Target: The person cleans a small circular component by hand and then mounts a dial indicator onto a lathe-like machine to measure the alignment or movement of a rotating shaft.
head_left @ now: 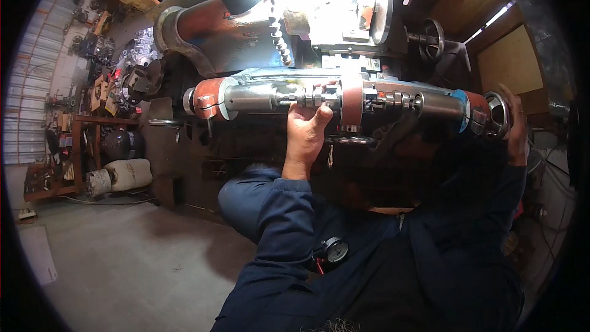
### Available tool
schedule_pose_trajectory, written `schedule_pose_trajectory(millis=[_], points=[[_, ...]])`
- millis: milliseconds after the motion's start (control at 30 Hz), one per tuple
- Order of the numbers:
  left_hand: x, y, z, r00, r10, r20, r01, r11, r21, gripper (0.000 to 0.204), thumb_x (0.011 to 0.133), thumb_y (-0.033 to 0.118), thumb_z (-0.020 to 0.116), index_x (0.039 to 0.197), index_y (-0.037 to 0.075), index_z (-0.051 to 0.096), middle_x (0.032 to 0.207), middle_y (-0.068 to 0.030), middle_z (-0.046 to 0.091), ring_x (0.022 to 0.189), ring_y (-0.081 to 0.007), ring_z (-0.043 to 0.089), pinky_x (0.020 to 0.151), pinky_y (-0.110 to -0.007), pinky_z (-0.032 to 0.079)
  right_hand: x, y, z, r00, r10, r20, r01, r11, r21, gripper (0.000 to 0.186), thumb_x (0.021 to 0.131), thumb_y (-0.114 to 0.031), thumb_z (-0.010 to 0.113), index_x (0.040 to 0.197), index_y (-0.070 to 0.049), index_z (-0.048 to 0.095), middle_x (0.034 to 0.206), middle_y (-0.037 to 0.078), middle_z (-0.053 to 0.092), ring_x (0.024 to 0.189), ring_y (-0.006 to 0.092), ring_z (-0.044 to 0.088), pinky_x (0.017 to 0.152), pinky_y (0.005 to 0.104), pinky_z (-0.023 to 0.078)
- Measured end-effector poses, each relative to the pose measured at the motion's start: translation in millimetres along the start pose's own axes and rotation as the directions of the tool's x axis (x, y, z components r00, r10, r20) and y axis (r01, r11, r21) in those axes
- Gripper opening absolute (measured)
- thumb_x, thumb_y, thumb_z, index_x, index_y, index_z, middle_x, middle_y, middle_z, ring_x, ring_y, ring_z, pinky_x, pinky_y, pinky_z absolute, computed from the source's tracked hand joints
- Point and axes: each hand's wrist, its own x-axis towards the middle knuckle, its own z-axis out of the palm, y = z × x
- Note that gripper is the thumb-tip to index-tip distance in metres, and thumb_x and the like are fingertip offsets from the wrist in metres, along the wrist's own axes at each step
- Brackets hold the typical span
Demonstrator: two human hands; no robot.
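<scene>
Two hands carry one long machine assembly [344, 101], a steel shaft with orange-red collars, held level across the middle of the view, close in front of the person. The left hand [305, 129] is closed from below around the narrow threaded part near the shaft's middle, thumb up beside an orange-red ring. The right hand [515, 126] lies spread and nearly flat against the right end, fingers curved over the ringed steel end cap [496, 112]; it steadies more than it clasps.

By the look of it this piece is heavy, rigid and possibly oily, so it should not bend but could slip or tip toward either end. The plain steel sleeves either side of the middle look like the surest places to hold; the threads and small nuts would bite into a palm.

Just beyond it stands a large machine [332, 18] with a toothed wheel [276, 18] and a black handwheel [433, 38] on the right, leaving little room on the far side. A pressure gauge [335, 251] sits low near the person's dark blue sleeve. Far left, cluttered shelves [92, 92] and a pale cylinder [120, 176] rest by the concrete floor [141, 264].
</scene>
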Motion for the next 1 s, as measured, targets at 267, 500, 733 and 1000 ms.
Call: schedule_pose_trajectory(millis=[267, 500, 733, 1000], points=[[-7.5, 11.1, 8.7, 0.969, -0.119, -0.214, 0.174, 0.951, 0.255, 0.067, 0.079, 0.056, 0.073, 0.118, 0.002, 0.059, 0.106, -0.0036, 0.066, 0.089, -0.0081, 0.061, 0.065, -0.024, 0.051, -38.2, 126.4, -49.8, 0.986, 0.153, 0.066, -0.112, 0.901, -0.418, 0.044, 0.092, -0.015, 0.052, 0.133, -0.001, 0.05, 0.132, 0.014, 0.055, 0.12, 0.0231, 0.054, 0.103, 0.0361, 0.04], [-15.5, 34.4, -3.4, 0.924, -0.22, -0.312, 0.31, 0.909, 0.279, 0.063, 0.084, 0.054, 0.069, 0.107, -0.003, 0.059, 0.094, -0.0088, 0.068, 0.066, -0.0104, 0.064, 0.052, -0.022, 0.047, -16.2, 38.2, -47.7, 0.944, 0.13, 0.303, -0.167, 0.981, 0.102, 0.029, 0.095, -0.021, 0.058, 0.116, -0.001, 0.056, 0.108, 0.005, 0.062, 0.105, 0.0134, 0.057, 0.092, 0.0286, 0.043], [-42.6, 112.3, 5.0, 0.855, -0.512, -0.082, 0.33, 0.415, 0.848, 0.04, 0.078, 0.032, 0.079, 0.091, -0.003, 0.064, 0.068, -0.0106, 0.067, 0.055, -0.0135, 0.063, 0.05, -0.028, 0.047, -8.2, 59.9, -9.2, 0.982, 0.174, 0.071, -0.154, 0.961, -0.231, 0.033, 0.097, -0.021, 0.053, 0.122, 0.0, 0.056, 0.11, 0.009, 0.063, 0.105, 0.0179, 0.058, 0.095, 0.0313, 0.042], [-139.0, 129.7, 20.4, 0.651, -0.758, -0.02, 0.188, 0.136, 0.973, 0.047, 0.074, 0.034, 0.08, 0.103, 0.0, 0.064, 0.095, -0.0159, 0.07, 0.088, -0.0276, 0.069, 0.079, -0.034, 0.052, 14.0, 50.5, -34.6, 0.986, 0.167, 0.024, -0.155, 0.953, -0.261, 0.028, 0.099, -0.019, 0.051, 0.117, 0.0, 0.06, 0.106, 0.013, 0.066, 0.099, 0.0204, 0.061, 0.088, 0.0323, 0.046]])
